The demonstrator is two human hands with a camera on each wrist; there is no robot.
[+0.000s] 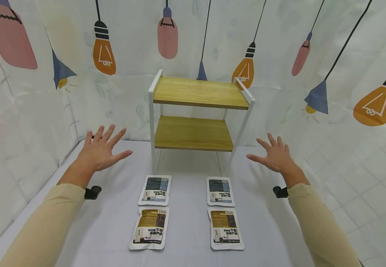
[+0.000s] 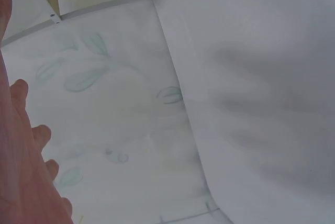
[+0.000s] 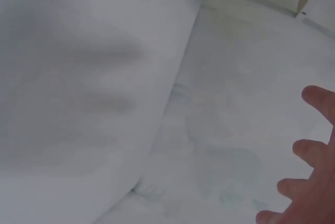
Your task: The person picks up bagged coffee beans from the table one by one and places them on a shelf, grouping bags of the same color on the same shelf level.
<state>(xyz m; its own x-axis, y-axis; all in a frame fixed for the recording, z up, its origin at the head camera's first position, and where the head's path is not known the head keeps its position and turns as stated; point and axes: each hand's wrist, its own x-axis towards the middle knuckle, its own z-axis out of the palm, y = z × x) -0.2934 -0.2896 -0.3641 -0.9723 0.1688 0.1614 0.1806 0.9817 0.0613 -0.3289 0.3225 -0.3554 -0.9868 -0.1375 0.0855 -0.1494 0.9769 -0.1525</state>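
My left hand [image 1: 99,154] is held out over the left of the table, fingers spread and straight, holding nothing. On the other side my right hand [image 1: 275,157] is spread the same way and also holds nothing. Between them, on the white table, lie flat white-edged pouches in two columns. The far pair, a left pouch [image 1: 155,190] and a right pouch [image 1: 220,191], have dark blue-grey labels. Nearer to me, another left pouch [image 1: 150,228] and right pouch [image 1: 226,228] carry brown-gold labels. Both wrist views show spread fingers [image 2: 42,136] [image 3: 310,152] at the frame's edge.
A two-tier shelf with wooden boards [image 1: 199,92] and a white frame [image 1: 152,126] stands at the back middle of the table [image 1: 186,237]. White curtains [image 1: 129,92] printed with lamps and bulbs enclose the back and both sides.
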